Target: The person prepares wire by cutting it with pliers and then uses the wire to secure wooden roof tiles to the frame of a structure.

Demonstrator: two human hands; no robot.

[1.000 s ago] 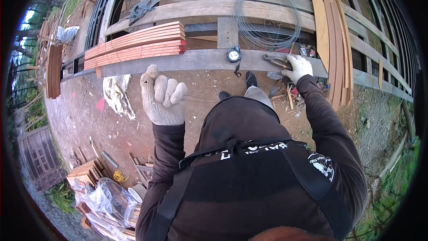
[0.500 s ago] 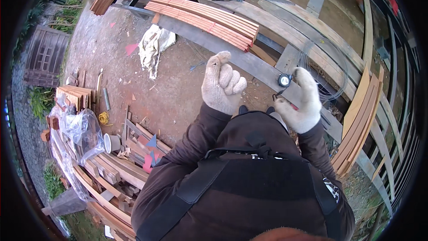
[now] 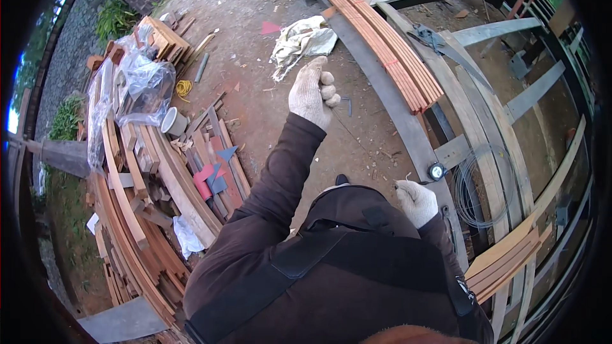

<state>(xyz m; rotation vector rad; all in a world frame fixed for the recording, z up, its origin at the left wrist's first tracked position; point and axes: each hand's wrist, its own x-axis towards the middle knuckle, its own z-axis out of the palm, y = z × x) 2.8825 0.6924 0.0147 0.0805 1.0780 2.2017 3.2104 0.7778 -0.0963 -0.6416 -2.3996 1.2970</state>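
Note:
My left hand (image 3: 310, 94), in a whitish knitted glove, is raised over the dirt ground with its fingers curled in. Whatever it may grip is hidden; a thin dark line runs across the ground beside it. My right hand (image 3: 418, 203), gloved alike, is close to my body beside the grey metal beam (image 3: 401, 114). Its fingers are bent inward and hide any contents. A round black tape measure (image 3: 436, 171) with a pale face rests on the beam, just beyond my right hand and apart from it.
Bundled reddish wood strips (image 3: 386, 48) lie along the beam. To the right are a wire coil (image 3: 481, 188), a handsaw (image 3: 468, 67) and planks over a frame. A crumpled cloth (image 3: 306, 41) lies ahead. At left are stacked lumber (image 3: 172, 172), plastic sheeting (image 3: 146, 86) and a white bucket (image 3: 173, 121).
My view has swung, bringing more of the left lumber pile in. My right hand has drawn back from the tape measure, its fingers now curled. My left hand stays raised and closed.

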